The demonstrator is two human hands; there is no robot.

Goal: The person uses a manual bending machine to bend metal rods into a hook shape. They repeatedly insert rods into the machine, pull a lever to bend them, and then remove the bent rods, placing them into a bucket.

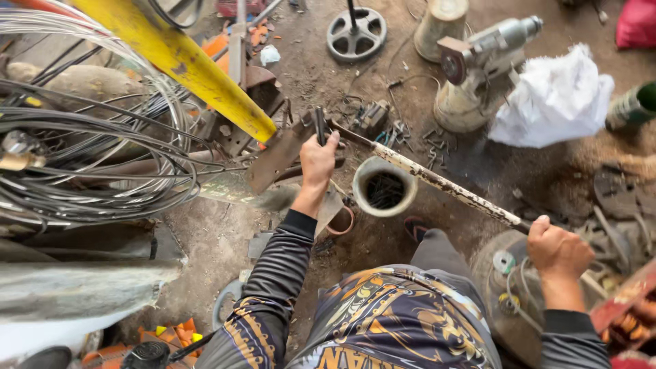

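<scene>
Rusted, paint-flaked steel makes up the long lever bar [444, 183], which is gripped near its outer end by the right hand [557, 249], the fingers closed tightly around the shaft. From that fist the bar runs up and to the left, toward the fingers of the left hand [318, 160]. Those fingers are wrapped together around a short dark metal rod [320, 126] held upright, just beside the point where the bar meets a rusty bending fixture [283, 154].

Just right of the left fingers, below the bar, a round pale bucket of dark cut rod pieces [384, 186] is set on the dirt floor [314, 68]; it appears well filled, so a good share of pieces is judged to be finished already. Well to the left of the left fingers, large coils of grey steel wire [89, 150] are piled, which suggests plenty of stock not yet worked. A slanted yellow painted beam [184, 65] is seen above the left fingers.

Above and beyond the bar, a grey angle grinder [488, 48] is rested on a stump, with a white plastic sack [553, 99] next to it. Whether the piece in hand is already bent cannot be told.
</scene>
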